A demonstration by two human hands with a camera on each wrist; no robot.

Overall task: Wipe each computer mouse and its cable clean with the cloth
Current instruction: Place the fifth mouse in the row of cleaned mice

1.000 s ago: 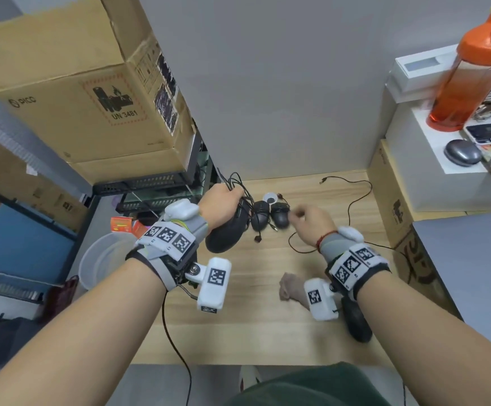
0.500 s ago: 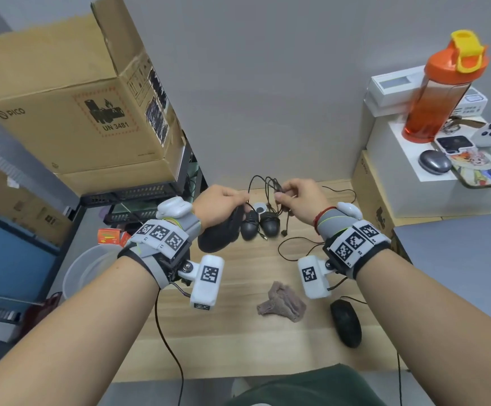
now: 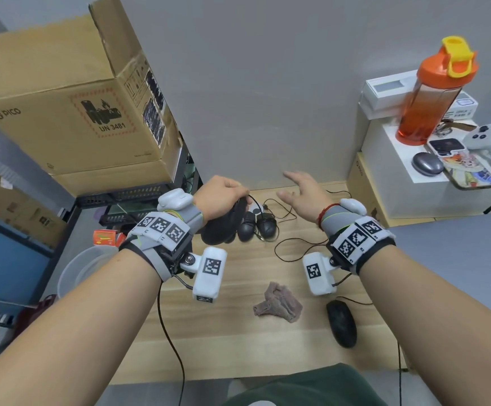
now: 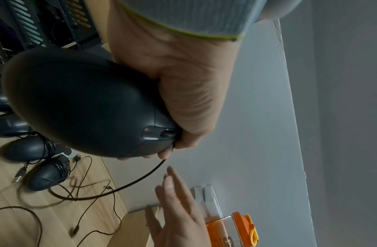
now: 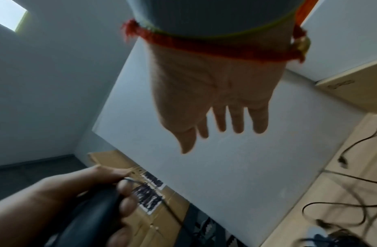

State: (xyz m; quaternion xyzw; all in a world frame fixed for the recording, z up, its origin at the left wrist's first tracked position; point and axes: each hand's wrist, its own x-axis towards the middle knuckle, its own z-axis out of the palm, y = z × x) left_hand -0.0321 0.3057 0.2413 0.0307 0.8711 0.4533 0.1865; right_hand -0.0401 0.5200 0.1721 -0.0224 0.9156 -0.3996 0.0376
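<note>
My left hand [image 3: 223,197] grips a large black mouse [image 3: 223,227] [image 4: 81,103] above the back of the wooden table [image 3: 223,347]. Its thin black cable [image 4: 128,183] hangs from the front of the mouse down to the tabletop. My right hand [image 3: 302,191] [image 5: 215,103] hovers just to the right with fingers spread and holds nothing. Two smaller black mice [image 3: 257,225] with wound cables lie under the held mouse. A crumpled brownish cloth [image 3: 279,301] lies on the table nearer me. Another black mouse [image 3: 342,322] lies to the cloth's right.
A big cardboard box [image 3: 71,112] sits on a rack at the left. White boxes at the right carry an orange bottle [image 3: 431,92], a grey mouse [image 3: 427,163], a phone and a white controller. A grey laptop [image 3: 472,265] lies at the right. Loose cables [image 3: 291,244] trail across the table.
My right hand has let go of the cable it pinched and has opened, moving a little right. The cable has dropped toward the table. My left hand has raised the big mouse slightly.
</note>
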